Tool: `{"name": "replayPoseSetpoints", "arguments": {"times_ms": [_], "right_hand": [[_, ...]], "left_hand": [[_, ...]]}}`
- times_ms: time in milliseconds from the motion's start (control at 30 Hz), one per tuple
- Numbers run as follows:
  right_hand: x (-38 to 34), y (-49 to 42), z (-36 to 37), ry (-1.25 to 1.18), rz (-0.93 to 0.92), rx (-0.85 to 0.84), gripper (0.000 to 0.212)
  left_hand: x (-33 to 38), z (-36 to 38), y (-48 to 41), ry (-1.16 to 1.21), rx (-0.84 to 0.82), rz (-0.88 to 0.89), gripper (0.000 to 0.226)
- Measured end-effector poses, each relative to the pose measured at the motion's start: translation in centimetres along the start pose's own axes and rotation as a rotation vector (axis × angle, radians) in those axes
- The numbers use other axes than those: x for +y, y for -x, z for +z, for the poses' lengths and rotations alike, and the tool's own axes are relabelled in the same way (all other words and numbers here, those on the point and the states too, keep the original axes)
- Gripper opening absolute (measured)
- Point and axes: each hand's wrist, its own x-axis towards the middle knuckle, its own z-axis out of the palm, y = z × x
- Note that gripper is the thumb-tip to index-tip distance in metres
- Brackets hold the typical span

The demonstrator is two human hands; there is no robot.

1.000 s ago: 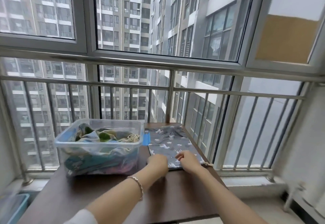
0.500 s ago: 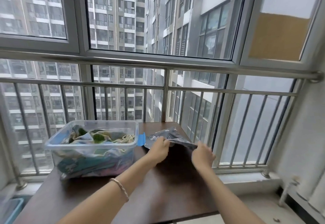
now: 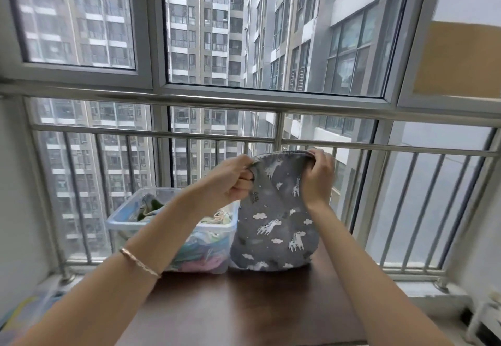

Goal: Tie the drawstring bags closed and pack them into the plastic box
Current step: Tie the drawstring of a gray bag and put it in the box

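My left hand (image 3: 230, 181) and right hand (image 3: 318, 174) each have a closed grip on the top hem of the grey drawstring bag (image 3: 273, 226), one at either end, holding it upright with its bottom resting on the dark surface (image 3: 244, 307) near the far edge. Just left of the bag, touching it, stands the clear plastic box (image 3: 217, 230), filled with other fabric bags (image 3: 206, 253). A bracelet (image 3: 139, 261) circles my left wrist.

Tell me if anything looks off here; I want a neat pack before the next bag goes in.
Nothing looks damaged or spilled. The left hand and right hand hold the grey unicorn-print drawstring bag upright by its top edge, its bottom on the table. The plastic box beside it is filled to about its rim.
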Motion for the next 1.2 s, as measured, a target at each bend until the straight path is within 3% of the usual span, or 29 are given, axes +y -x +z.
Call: {"name": "replayPoseSetpoints", "arguments": {"times_ms": [233, 400, 500, 633, 733, 800, 867, 933, 1067, 1133, 1200], "right_hand": [[-4.0, -1.3, 1.3, -0.083, -0.126, -0.018, 0.022], [-4.1, -0.4, 0.8, 0.093, -0.236, -0.264, 0.019], [-3.2, 0.2, 0.4, 0.243, -0.28, -0.403, 0.02], [-0.9, 0.1, -0.9, 0.37, -0.239, -0.599, 0.042], [1.3, 0.2, -2.3, -0.005, 0.081, -0.782, 0.055], [3.5, 0.3, -3.2, -0.322, 0.382, -0.783, 0.044], [6.0, 0.3, -4.2, -0.639, 0.646, -0.701, 0.023], [7.7, 0.5, -4.9, -0.897, 0.859, -0.601, 0.028], [6.6, 1.0, -4.1, -1.355, 1.064, -0.479, 0.033], [5.1, 1.1, -3.0, -1.463, 1.122, -0.478, 0.033], [3.6, 1.4, -1.8, -1.51, 1.143, -0.514, 0.024]], "left_hand": [[4.3, -3.5, 0.8, -0.018, 0.093, 0.156, 0.03], [4.2, -7.1, 1.0, -0.271, 0.356, 0.244, 0.029], [3.1, -9.5, 0.7, -0.469, 0.411, 0.256, 0.033], [2.0, -13.4, 1.5, -0.838, 0.361, 0.169, 0.028], [1.2, -16.1, 2.3, -1.002, 0.319, 0.049, 0.032], [0.7, -17.8, 2.6, -0.887, 0.39, -0.01, 0.038], [0.4, -19.3, 3.1, -0.545, 0.456, 0.009, 0.045], [0.1, -19.8, 3.4, -0.247, 0.442, 0.052, 0.039], [-0.6, -16.9, 2.5, 0.231, 0.275, 0.15, 0.035], [-0.3, -14.6, 1.6, 0.476, 0.141, 0.202, 0.034], [0.1, -12.5, 0.9, 0.533, 0.074, 0.229, 0.03]]}}
